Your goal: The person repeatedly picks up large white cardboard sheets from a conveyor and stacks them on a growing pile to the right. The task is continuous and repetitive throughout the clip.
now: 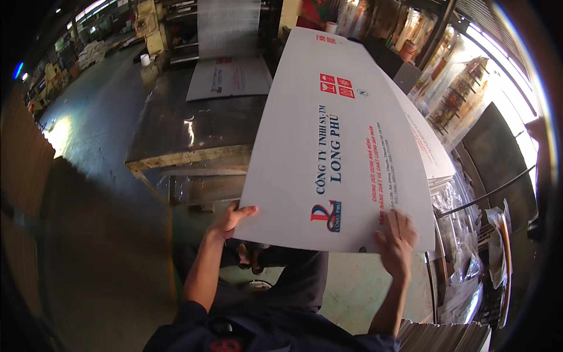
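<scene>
A long white printed cardboard sheet (287,146) stretches away from me, with red and blue print on its upper face. At its near left corner, my left hand (230,220) is closed on the edge, thumb on top. My right hand (400,237) lies on the sheet's near right part, slightly smeared by motion. Its fingers are stretched out over the print, the thumb apart. Below the sheet's right edge shows a stack of similar white sheets (440,183). Another printed sheet (220,82) rests on the metal table (176,126) at the far left.
Behind the table stands a machine with a pale sheet (229,26) hanging in it. Clear plastic wrapping (463,234) and a dark cable (489,192) are on the right. A stack of brown cardboard (446,336) sits at the lower right. A walkway (97,129) runs along the left.
</scene>
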Motion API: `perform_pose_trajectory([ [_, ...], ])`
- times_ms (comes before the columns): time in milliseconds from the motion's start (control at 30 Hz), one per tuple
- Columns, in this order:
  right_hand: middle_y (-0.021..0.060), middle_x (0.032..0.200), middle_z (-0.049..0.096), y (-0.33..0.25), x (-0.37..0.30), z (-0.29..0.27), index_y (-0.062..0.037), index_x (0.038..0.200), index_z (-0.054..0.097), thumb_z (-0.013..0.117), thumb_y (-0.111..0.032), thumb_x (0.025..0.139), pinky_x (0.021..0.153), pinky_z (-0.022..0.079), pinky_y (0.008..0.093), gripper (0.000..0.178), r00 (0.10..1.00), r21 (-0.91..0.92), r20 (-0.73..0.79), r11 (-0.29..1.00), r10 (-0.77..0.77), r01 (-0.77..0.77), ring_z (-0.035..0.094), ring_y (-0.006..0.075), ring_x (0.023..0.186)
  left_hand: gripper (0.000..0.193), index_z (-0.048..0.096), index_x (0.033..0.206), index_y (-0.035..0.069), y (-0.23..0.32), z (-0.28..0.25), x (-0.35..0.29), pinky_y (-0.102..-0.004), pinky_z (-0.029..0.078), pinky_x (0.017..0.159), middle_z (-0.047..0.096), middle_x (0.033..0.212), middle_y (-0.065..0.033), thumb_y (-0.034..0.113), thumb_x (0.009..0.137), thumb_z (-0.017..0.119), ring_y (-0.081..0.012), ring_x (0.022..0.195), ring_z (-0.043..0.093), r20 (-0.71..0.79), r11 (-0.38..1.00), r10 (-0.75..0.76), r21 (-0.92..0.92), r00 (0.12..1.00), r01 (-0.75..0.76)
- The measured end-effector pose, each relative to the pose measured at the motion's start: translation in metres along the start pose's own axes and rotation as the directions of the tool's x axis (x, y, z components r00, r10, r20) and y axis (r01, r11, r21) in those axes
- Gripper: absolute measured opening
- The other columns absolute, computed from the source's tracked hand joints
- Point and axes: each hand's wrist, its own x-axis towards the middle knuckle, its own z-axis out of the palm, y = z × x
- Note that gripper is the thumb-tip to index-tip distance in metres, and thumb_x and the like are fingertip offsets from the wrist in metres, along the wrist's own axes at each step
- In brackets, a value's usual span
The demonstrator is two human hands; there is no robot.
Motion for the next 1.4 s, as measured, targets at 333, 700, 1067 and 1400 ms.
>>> perform_pose_trajectory([
  [333, 0.0194, 0.12, 0.059, -0.045, -0.112, 0.012, -0.0011, 0.137, 0.04, 0.083, -0.031, 0.066, 0.098, 0.032, 0.0436, 0.089, 0.831, 0.201, -0.013, 0.815, 0.557, -0.543, 0.057, 0.0314, 0.106, 0.04, 0.056, 0.123, -0.001, -0.122, -0.118, -0.142, -0.0304, 0.046, 0.09, 0.063, 0.112, -0.007, 0.014, 0.087, 0.068, -0.016, 0.104, 0.059, -0.402, 0.995, 0.014, -0.082, 0.916, -0.051],
  [700, 0.0154, 0.099, 0.069, -0.106, -0.047, 0.186, 0.0032, 0.129, 0.052, 0.073, -0.011, 0.08, 0.077, 0.051, 0.0299, 0.055, 0.957, 0.854, 0.277, 0.434, 0.087, -0.287, 0.065, 0.0161, 0.086, 0.072, 0.028, 0.147, 0.002, -0.118, -0.15, -0.258, -0.0335, 0.04, 0.102, 0.049, 0.138, -0.0115, 0.002, 0.084, 0.062, -0.0212, 0.122, 0.049, -0.713, 0.967, 0.252, 0.169, 0.654, -0.188],
  [1067, 0.021, 0.104, 0.068, -0.084, -0.096, 0.209, 0.006, 0.126, 0.053, 0.07, -0.016, 0.082, 0.082, 0.051, 0.0321, 0.052, 0.963, 0.839, 0.204, 0.476, 0.175, -0.264, 0.065, 0.0201, 0.096, 0.069, 0.029, 0.145, -0.003, -0.139, -0.152, -0.253, -0.0324, 0.036, 0.104, 0.049, 0.139, -0.0128, 0.004, 0.086, 0.064, -0.0191, 0.124, 0.048, -0.655, 0.953, 0.301, 0.24, 0.694, -0.187],
  [1400, 0.0204, 0.092, 0.069, -0.14, 0.065, 0.281, 0.0022, 0.116, 0.062, 0.067, -0.022, 0.086, 0.078, 0.051, 0.034, 0.038, 0.967, 0.837, 0.018, 0.525, 0.254, -0.153, 0.068, 0.0255, 0.084, 0.067, 0.037, 0.145, 0.004, -0.082, -0.245, -0.109, -0.0293, 0.04, 0.099, 0.054, 0.132, -0.0077, 0.004, 0.085, 0.068, -0.0148, 0.115, 0.051, -0.697, 0.937, 0.328, 0.327, 0.638, -0.125],
])
